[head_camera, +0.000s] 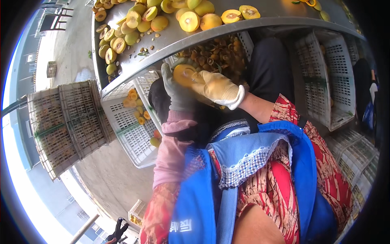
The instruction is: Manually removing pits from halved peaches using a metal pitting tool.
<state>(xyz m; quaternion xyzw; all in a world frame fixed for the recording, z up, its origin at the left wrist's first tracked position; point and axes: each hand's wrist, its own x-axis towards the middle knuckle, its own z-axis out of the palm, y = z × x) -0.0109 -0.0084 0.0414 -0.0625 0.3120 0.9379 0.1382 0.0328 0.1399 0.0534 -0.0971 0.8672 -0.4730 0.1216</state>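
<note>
My left hand, in a grey glove, cups a cut yellow stone fruit that looks like a peach, its open face turned toward my right hand. My right hand, in a yellowed white glove, bends its fingers against the fruit's cut face. Blur hides whether a small tool is between those fingers. Both hands are above my lap, just below the rim of the metal table. Beneath and beyond them, a crate holds brown pits and scraps.
Whole and halved yellow fruit cover the table's left part; loose pits lie nearby. A white plastic crate at my left contains pitted halves. Stacked crates stand farther left. Another white crate stands on my right.
</note>
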